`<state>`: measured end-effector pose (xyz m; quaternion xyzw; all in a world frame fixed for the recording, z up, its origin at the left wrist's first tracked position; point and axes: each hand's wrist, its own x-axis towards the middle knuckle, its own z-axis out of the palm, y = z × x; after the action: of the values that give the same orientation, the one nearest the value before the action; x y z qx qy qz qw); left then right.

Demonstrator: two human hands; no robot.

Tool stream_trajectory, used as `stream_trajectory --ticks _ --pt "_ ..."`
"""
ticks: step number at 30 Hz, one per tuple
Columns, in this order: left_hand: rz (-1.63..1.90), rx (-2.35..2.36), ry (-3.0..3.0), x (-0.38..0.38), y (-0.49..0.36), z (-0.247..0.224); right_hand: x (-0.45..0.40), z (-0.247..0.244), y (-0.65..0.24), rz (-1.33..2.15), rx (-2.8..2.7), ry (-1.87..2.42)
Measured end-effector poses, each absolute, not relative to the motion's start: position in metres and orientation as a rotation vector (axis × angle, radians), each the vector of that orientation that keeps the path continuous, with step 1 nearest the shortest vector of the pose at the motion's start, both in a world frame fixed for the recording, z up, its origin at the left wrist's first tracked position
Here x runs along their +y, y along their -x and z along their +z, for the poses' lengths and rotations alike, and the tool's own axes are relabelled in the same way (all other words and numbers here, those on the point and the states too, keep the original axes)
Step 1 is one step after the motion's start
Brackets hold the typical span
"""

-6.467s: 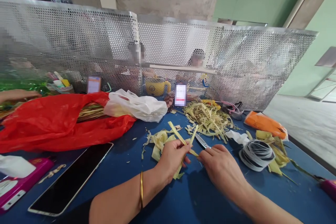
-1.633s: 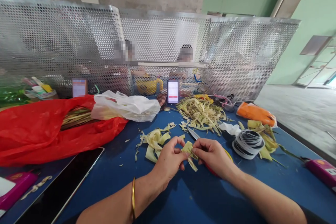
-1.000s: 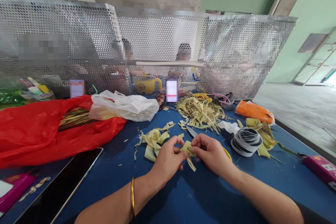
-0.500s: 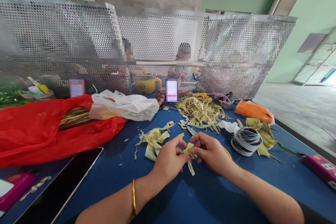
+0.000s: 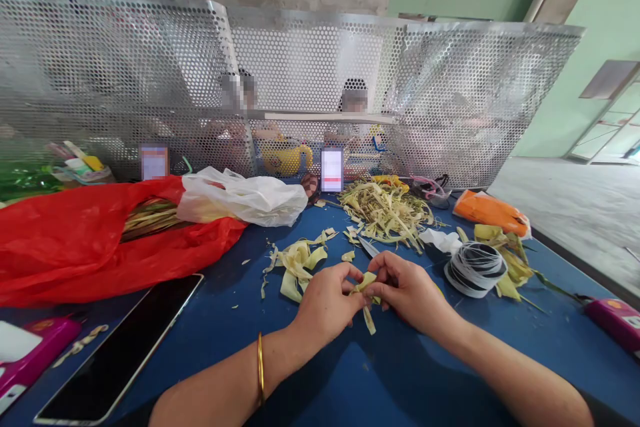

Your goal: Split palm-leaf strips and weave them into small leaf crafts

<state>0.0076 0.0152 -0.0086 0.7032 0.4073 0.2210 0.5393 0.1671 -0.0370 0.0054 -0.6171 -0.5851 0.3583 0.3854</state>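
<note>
Between my two hands is a pale yellow-green leaf strip (image 5: pixel 367 282), folded, with one narrow end (image 5: pixel 369 320) hanging down. My left hand (image 5: pixel 331 300) pinches its left side with thumb and fingers. The thumb and fingers of my right hand (image 5: pixel 407 290) press on its right side, and the fingertips of both hands nearly meet. Just beyond my right hand a pointed metal blade (image 5: pixel 369 247) sticks out, its other end hidden by the hand. Loose leaf strips (image 5: pixel 299 263) lie to the left of my hands on the blue table (image 5: pixel 240 333).
A pile of dry strips (image 5: pixel 385 210) lies farther back. To the right are a spool of white cord (image 5: pixel 476 269) and an orange packet (image 5: pixel 493 211). At left lie a red plastic bag (image 5: pixel 75 240) and a dark tablet (image 5: pixel 125 350). A perforated metal screen (image 5: pixel 310 67) stands behind; people sit beyond it.
The whole view has shifted slightly, so things appear a little farther right. Both hands keep their pinch on the leaf strip, with only slight finger movement.
</note>
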Motion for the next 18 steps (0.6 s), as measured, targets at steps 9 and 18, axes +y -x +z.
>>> stream_trajectory --ticks 9,18 --pt "0.545 0.93 -1.649 0.0174 -0.0092 -0.0151 -0.0351 0.0057 -0.1744 1.007 -1.551 1.549" --pt "0.609 0.95 -1.593 0.0156 -0.0097 -0.0115 -0.0365 0.0042 -0.1677 0.91 -1.363 1.527"
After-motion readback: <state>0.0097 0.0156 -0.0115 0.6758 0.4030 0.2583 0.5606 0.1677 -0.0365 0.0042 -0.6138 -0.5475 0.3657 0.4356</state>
